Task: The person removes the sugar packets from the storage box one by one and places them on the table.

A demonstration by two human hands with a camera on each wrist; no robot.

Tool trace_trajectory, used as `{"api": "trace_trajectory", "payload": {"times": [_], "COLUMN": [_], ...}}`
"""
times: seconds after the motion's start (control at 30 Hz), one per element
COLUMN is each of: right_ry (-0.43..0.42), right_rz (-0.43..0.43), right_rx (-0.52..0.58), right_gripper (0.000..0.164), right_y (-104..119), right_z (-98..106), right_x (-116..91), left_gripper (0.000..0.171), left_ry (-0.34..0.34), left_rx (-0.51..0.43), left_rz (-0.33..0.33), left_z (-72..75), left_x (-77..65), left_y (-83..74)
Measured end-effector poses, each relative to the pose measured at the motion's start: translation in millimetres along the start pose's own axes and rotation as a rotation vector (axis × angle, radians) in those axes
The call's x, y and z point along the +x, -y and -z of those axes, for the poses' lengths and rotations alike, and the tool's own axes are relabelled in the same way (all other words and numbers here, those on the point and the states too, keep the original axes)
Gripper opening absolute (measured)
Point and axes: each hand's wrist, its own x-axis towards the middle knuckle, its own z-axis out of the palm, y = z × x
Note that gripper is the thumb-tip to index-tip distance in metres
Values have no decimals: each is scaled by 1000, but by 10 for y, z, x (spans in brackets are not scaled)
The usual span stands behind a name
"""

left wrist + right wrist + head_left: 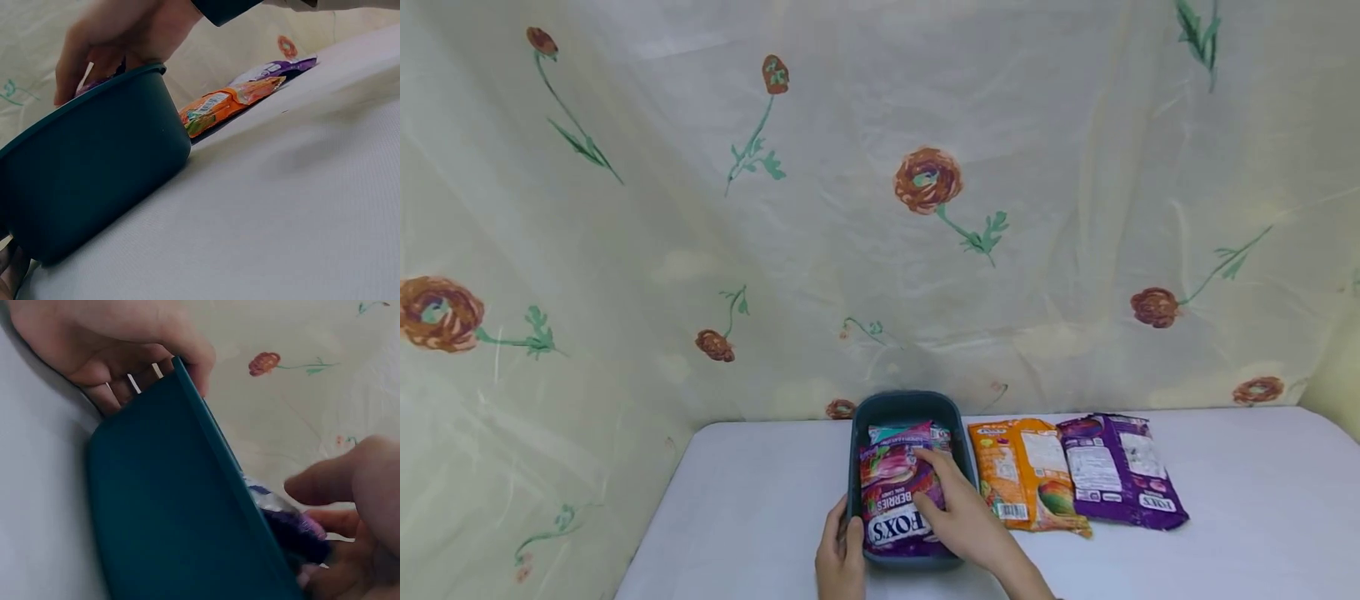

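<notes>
A dark teal plastic box (854,467) stands on the white table. Inside lies a purple and pink Fox's berries candy bag (891,492), on top of a teal-green packet (887,433). My left hand (841,554) grips the box's near left wall; the right wrist view shows the thumb at the rim and fingers along the outside. My right hand (958,508) reaches over the right rim and touches the berries bag, thumb and forefinger spread on its face. In the left wrist view the right hand's fingers (70,69) point down into the box, tips partly hidden by its wall.
Right of the box lies an orange candy bag (1028,475), back side up with a mango picture. Beside it is a purple Fox's bag (1120,471), also back side up. A pale flower-printed curtain (1037,275) hangs behind the white table (752,508).
</notes>
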Motion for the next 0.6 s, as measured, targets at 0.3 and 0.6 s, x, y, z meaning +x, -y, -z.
{"api": "trace_trajectory", "payload": {"times": [0.3, 0.6], "right_ry": [-16, -133], "right_rz": [1, 64], "right_rx": [-37, -55], "right_gripper": [48, 41], "right_y": [24, 13], "right_z": [-7, -59], "right_x": [-57, -25], "left_gripper": [43, 40], "left_ry": [0, -7], "left_rx": [-12, -8], "left_rz": [10, -1], "left_z": [-7, 10], "left_x": [-50, -49], "left_y": [-14, -72]}}
